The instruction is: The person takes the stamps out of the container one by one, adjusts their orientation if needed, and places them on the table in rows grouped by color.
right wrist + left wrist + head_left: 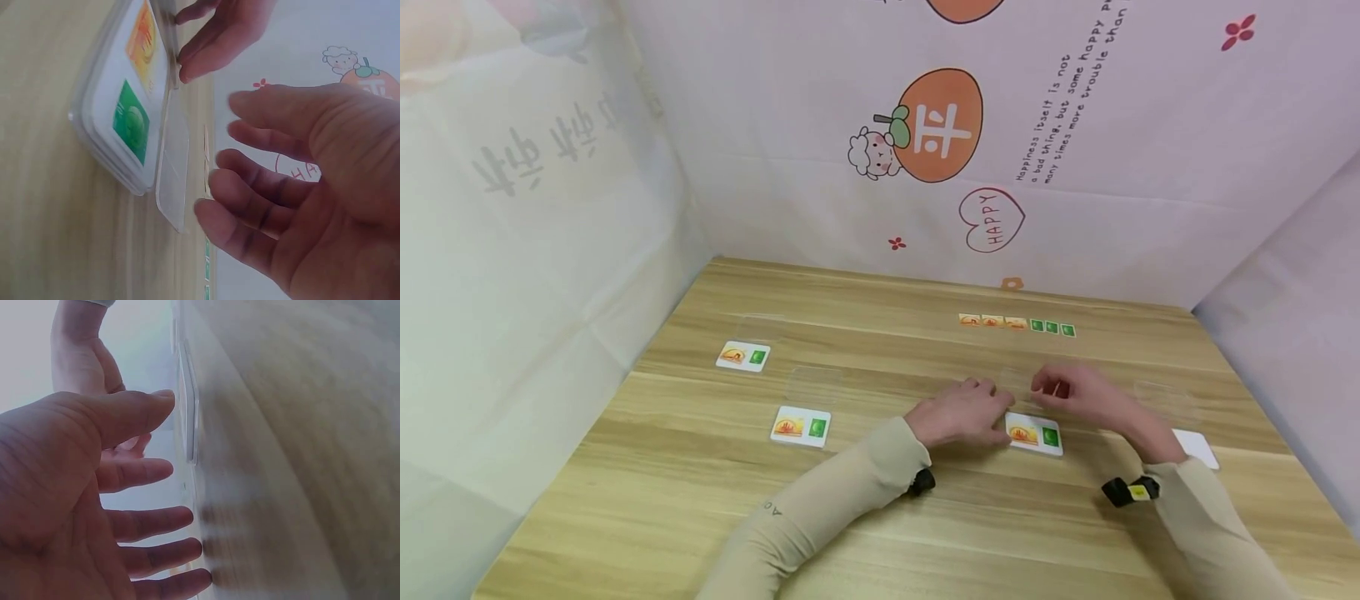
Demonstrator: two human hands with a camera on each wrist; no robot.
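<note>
Between my hands lies a white rounded card-like case (1034, 434) bearing an orange picture sticker (144, 45) and a green one (132, 122). A clear plastic cover (173, 165) lies just behind it. My left hand (964, 414) is at the case's left end, fingers extended and fingertips right at the tabletop. Seen in the left wrist view, the thumb is close to the case's edge and the palm holds nothing. Over the cover's right side hovers my right hand (1081, 393), its fingers loosely bent with nothing between them.
Two similar stickered cases (801, 427) (742, 356) lie to the left, with clear covers (815, 386) behind them. A plain white case (1197, 448) is partly behind my right forearm, near another clear cover (1167, 404). Orange stickers (992, 322) and green stickers (1052, 327) form a row at the back.
</note>
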